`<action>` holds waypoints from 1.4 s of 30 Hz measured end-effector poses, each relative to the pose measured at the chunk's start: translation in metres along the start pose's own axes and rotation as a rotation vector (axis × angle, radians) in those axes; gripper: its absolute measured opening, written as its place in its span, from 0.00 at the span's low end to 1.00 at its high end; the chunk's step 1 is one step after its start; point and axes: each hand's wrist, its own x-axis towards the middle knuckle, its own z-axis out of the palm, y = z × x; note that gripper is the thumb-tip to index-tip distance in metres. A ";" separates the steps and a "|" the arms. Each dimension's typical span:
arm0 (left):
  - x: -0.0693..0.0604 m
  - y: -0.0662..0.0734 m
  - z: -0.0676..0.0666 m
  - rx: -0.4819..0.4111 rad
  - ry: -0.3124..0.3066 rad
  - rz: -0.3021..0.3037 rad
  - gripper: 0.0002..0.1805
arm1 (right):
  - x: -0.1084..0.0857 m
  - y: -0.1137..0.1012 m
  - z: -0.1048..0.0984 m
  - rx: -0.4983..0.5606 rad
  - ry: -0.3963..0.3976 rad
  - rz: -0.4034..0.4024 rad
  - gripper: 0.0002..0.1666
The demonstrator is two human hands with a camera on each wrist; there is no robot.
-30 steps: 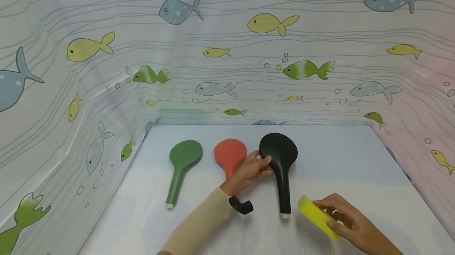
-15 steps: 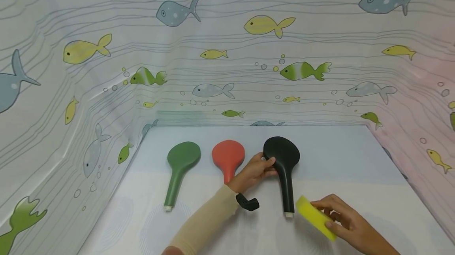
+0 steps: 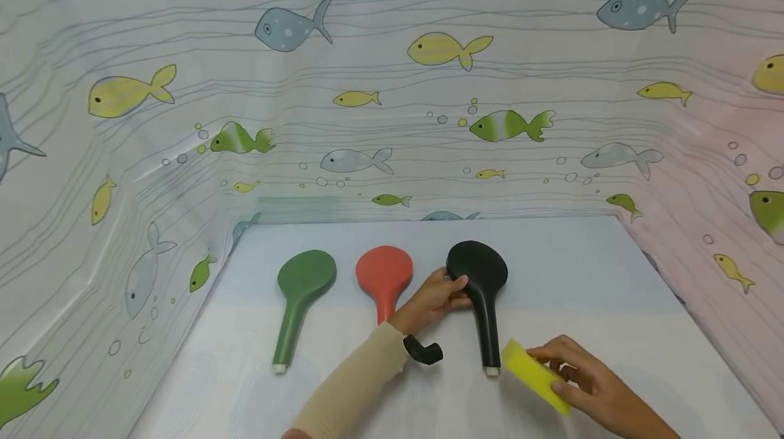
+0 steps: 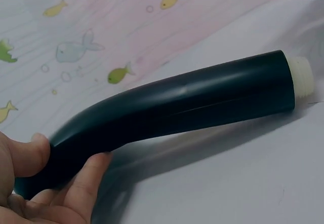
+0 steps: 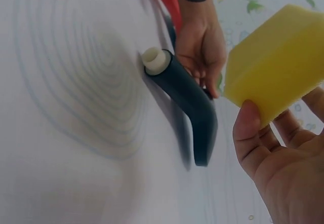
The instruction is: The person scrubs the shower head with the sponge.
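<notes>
In the head view, my left hand [image 3: 433, 299] holds a black shower head [image 3: 476, 265] by its rounded side, thumb on top and fingers at its edge. The handle points toward me and ends in a white threaded tip [image 4: 302, 78]. The left wrist view shows the thumb and fingers around the bend of the neck. My right hand [image 3: 591, 381] pinches a yellow sponge [image 3: 531, 376] between thumb and fingers, just right of the handle's end and apart from it. In the right wrist view, the sponge [image 5: 278, 57] is raised off the table.
A red shower head [image 3: 384, 272] lies left of the black one, its handle partly hidden by my left arm. Farther left lies a green shower head [image 3: 306, 272]. A fish-patterned curtain [image 3: 294, 112] walls in the white table [image 3: 563, 269] at the back and sides.
The black shower head and my left hand have shifted slightly right, away from the red one. My right hand and sponge hold nearly the same place. The head view has turned a little.
</notes>
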 end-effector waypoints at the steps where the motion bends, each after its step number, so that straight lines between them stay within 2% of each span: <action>1: 0.000 -0.001 0.000 0.005 -0.004 0.000 0.27 | 0.000 0.000 0.000 0.003 -0.003 0.003 0.19; 7: 0.002 -0.004 0.003 0.008 -0.005 -0.009 0.28 | -0.001 0.003 0.000 -0.007 -0.001 -0.019 0.20; 14: 0.004 -0.007 0.004 0.008 -0.008 -0.015 0.25 | -0.002 0.003 -0.001 0.017 -0.010 0.018 0.19; 23: 0.006 -0.005 0.004 0.015 -0.015 -0.042 0.23 | -0.002 0.002 0.000 0.034 0.002 0.012 0.19; 32: 0.005 0.000 0.002 0.103 0.026 -0.100 0.17 | -0.002 0.005 0.003 0.026 0.003 0.024 0.18; 42: 0.004 0.005 -0.004 0.308 0.044 -0.143 0.19 | -0.003 0.005 0.007 0.058 0.002 0.049 0.18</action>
